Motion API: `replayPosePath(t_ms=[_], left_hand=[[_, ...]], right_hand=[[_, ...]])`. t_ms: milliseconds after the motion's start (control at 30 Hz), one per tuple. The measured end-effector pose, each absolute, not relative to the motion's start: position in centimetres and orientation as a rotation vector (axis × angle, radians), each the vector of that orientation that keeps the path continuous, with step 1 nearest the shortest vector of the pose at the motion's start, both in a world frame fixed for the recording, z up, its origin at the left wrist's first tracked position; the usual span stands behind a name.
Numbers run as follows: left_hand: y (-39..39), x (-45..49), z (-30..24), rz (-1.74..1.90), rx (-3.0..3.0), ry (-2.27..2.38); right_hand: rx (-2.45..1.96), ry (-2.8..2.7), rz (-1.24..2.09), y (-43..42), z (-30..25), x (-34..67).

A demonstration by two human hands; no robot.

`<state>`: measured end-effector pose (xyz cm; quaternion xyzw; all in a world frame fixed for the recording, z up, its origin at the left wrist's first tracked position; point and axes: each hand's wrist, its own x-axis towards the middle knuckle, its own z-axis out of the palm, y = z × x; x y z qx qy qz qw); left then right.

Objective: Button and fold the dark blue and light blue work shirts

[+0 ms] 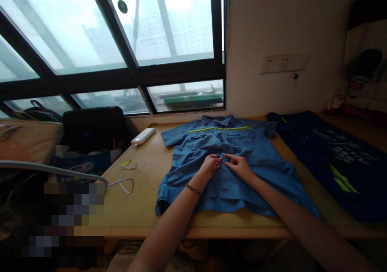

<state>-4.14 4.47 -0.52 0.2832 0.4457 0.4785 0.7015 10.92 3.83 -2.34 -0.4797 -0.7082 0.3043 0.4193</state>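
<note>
A blue short-sleeved shirt [193, 151] with a collar and a yellow stripe across the chest lies spread on a wooden table, collar toward the window. My left hand [211, 165], a beaded bracelet on its wrist, pinches the front placket near the shirt's middle. Opposite it, my right hand [238, 165] grips the same placket edge between thumb and fingers. Both sets of fingertips nearly meet there, and the cloth bunches up around them. Any button between the fingertips is too small to make out.
Dark navy clothing [326, 155] with a yellow-green patch lies at the right. A white power bank [143, 136] with a white cable [125, 179] rests on the table's [136, 207] left side. Behind stand a window and a wall with sockets [284, 63]. A black chair [93, 127] is at left.
</note>
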Motion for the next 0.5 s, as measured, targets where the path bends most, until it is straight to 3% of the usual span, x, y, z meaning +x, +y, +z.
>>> replayPosePath(t_ms=[267, 400, 500], left_hand=[[3.3, -3.4, 2.0, 0.979, 1.006, 1.217], [-4.1, -9.2, 5.7, 0.95, 1.658, 1.423], [-12.0, -18.7, 6.5, 0.722, 1.648, 1.899]], right_hand=[[-1.254, -1.843, 0.729, 4.0, -2.8, 10.9], [-1.274, -1.954, 0.666, 3.9, -2.8, 11.0], [-1.287, -1.996, 0.652, 3.7, -2.8, 10.9]])
